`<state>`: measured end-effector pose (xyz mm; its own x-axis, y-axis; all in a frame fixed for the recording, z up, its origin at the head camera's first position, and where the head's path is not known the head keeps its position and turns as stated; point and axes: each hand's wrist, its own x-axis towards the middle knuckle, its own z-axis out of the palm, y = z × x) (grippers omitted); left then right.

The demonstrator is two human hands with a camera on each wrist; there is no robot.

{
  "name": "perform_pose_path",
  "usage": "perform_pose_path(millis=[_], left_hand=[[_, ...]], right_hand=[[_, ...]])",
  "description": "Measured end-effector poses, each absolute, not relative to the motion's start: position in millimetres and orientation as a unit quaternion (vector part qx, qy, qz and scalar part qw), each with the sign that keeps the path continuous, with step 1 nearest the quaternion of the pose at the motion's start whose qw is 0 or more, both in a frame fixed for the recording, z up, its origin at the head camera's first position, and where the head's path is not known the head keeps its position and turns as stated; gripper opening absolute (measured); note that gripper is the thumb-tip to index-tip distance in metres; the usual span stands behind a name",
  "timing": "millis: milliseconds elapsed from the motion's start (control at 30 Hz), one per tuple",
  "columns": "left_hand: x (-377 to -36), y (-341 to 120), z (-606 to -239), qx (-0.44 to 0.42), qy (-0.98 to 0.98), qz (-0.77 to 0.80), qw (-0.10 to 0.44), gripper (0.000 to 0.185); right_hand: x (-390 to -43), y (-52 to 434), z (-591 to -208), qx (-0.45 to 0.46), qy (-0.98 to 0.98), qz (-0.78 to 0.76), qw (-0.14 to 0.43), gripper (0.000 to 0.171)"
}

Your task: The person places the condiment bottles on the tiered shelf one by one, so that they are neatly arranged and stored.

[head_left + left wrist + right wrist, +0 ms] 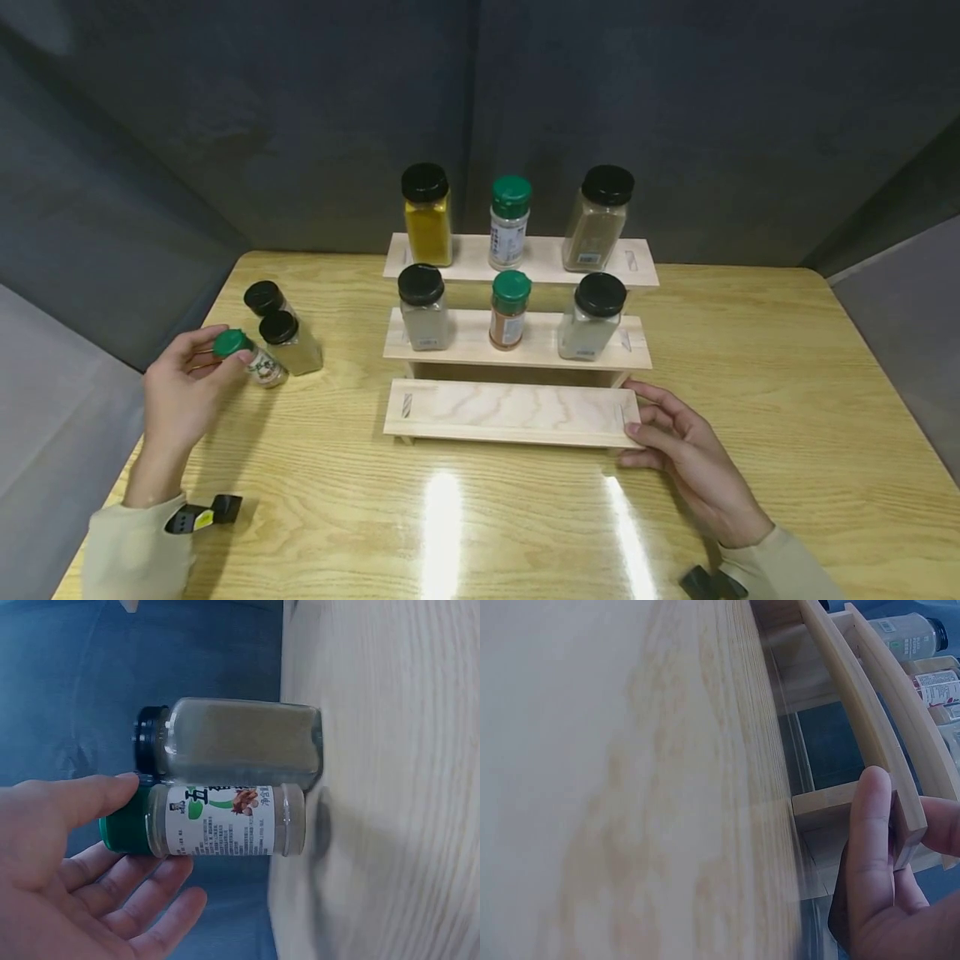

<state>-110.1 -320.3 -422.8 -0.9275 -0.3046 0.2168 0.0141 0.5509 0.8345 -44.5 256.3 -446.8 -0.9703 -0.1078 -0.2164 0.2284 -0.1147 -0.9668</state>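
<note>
By its green cap, a small spice jar (264, 367) is pinched between the thumb and fingers of my left hand (183, 379). Its printed label faces the camera in the left wrist view, beside a black-capped square jar (244, 739). Whether its base touches the table, I cannot tell. My right hand (693, 462) grips the right end of the lowest shelf (510, 412) of a three-tier wooden rack. In the right wrist view, the thumb and fingers lie on both sides of that shelf end (907, 817). No jar stands on this lowest shelf.
Two black-capped jars stand on the table at left, one a clear-sided jar (300, 346), the other behind it (266, 298). The middle shelf (468, 337) and top shelf (472, 250) each bear three jars, a green-capped one between two black-capped ones. Dark panels (337, 125) enclose the table.
</note>
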Motion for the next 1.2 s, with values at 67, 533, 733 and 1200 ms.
perform_pose_path(millis=[67, 533, 733, 1200], left_hand=[[-108, -319, -420, 0.082, -0.860, -0.466, 0.188, 0.049], [-80, -290, -387, 0.001, -0.839, -0.465, 0.282, 0.045], [-75, -266, -386, -0.080, -0.822, -0.486, 0.285, 0.049], [-71, -206, -381, -0.179, -0.824, -0.486, 0.231, 0.049]], right_hand=[[-44, 257, -447, 0.044, 0.654, -0.746, 0.113, 0.049], [-45, 258, -446, 0.044, 0.649, -0.752, 0.109, 0.048], [-45, 258, -445, 0.042, 0.650, -0.751, 0.110, 0.048], [-46, 256, -444, 0.043, 0.655, -0.747, 0.109, 0.052]])
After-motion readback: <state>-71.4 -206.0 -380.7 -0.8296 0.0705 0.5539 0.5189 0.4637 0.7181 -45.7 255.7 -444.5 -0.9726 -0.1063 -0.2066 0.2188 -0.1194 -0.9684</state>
